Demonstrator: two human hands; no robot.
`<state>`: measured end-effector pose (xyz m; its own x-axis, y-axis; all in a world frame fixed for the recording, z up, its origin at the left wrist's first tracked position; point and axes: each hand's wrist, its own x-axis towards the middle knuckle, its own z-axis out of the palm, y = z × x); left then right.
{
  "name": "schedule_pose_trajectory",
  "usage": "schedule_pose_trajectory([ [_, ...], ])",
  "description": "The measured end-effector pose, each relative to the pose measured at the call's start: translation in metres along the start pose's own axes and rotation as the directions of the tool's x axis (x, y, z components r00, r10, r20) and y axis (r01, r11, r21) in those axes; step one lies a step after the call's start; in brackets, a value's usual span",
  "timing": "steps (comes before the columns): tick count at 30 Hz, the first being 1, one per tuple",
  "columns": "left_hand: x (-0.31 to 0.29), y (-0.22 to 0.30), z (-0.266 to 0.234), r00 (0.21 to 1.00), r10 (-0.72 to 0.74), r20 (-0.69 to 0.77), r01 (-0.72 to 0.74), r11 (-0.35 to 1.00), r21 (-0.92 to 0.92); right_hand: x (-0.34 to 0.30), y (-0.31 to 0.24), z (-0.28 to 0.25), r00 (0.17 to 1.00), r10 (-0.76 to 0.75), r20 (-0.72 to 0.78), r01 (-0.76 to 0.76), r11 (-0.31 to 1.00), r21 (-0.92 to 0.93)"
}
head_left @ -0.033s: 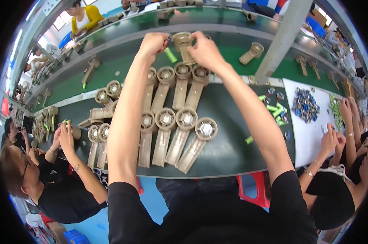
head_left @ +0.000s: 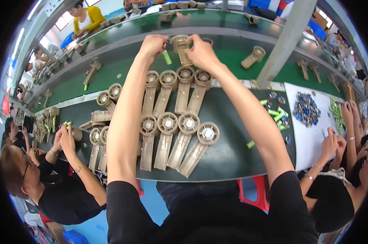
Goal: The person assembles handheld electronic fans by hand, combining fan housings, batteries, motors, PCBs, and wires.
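Out over the green conveyor belt, my right hand grips a beige handheld-fan housing, its round head away from me and handle toward me. My left hand is closed in a pinch, just left of that head, on a small dark part too small to make out fully. A bright green battery cell is just below the pinch; any wire between them is not clear. Nearer me, rows of beige fan bodies with round grilles lie on the dark table. My left forearm hides some of them.
Loose green cells with small boards lie right of my right forearm. Beyond them a white sheet bears a pile of blue-and-silver parts. A grey post rises at the right. Co-workers' hands work at both sides.
The view has shifted slightly. The green cell is a little nearer my left hand and more upright. Both hands keep nearly the same hold.
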<state>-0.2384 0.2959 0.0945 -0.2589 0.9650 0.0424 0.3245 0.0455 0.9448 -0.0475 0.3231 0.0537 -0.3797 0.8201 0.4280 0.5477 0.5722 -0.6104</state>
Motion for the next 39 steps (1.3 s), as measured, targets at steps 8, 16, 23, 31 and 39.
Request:
schedule_pose_trajectory([
  [8, 0.075, -0.081, -0.031, 0.976, 0.175, -0.127, -0.027, 0.683, 0.730, 0.041, 0.023, 0.084, 0.977, 0.144, 0.155, -0.151, 0.988, 0.036],
  [16, 0.107, -0.044, 0.080, 0.857, 0.472, 0.207, -0.484, 0.601, 0.636, 0.010, 0.001, -0.053, 0.969, 0.204, 0.139, -0.201, 0.979, -0.033],
  [23, 0.094, -0.027, 0.109, 0.838, 0.508, 0.201, -0.489, 0.533, 0.691, -0.126, 0.007, -0.190, 0.884, 0.467, -0.025, -0.467, 0.882, -0.055],
  [31, -0.131, 0.100, 0.106, 0.821, 0.544, 0.174, -0.546, 0.657, 0.520, -0.175, 0.138, -0.204, 0.793, 0.573, -0.209, -0.599, 0.667, -0.443],
  [39, -0.306, 0.039, 0.158, 0.881, 0.438, 0.178, -0.467, 0.745, 0.477, -0.182, 0.124, -0.185, 0.875, 0.426, -0.231, -0.483, 0.725, -0.491],
])
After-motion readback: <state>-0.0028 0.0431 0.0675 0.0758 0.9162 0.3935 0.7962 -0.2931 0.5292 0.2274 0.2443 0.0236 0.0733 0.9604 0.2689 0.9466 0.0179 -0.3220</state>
